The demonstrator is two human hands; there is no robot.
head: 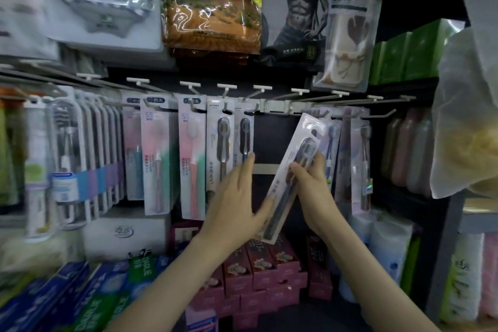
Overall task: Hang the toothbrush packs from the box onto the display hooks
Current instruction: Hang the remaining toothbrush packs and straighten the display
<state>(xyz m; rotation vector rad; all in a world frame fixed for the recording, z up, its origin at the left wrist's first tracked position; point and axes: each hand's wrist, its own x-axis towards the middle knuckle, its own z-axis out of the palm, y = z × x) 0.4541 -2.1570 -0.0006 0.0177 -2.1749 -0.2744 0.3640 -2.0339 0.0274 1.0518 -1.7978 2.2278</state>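
Observation:
A white toothbrush pack [301, 148] with a dark brush inside tilts up to the right in front of the display. My right hand [310, 186] grips it at mid-length, fingers curled round its edge. My left hand [237, 197] has straight fingers; its thumb side touches the pack's lower end and its fingertips reach two hung dark-brush packs [229, 143]. The pack's top sits just below a row of metal display hooks [280, 101]. A bare gap lies between the hung packs on the left and those on the right [350, 153]. No box is in view.
Pink and green toothbrush packs [159, 153] and thicker packs [80, 159] hang further left. Towel bags [213, 3] hang above the hooks. Toothpaste boxes [258, 272] are stacked below. Bottles [407, 153] and green boxes [412, 51] fill shelves at right.

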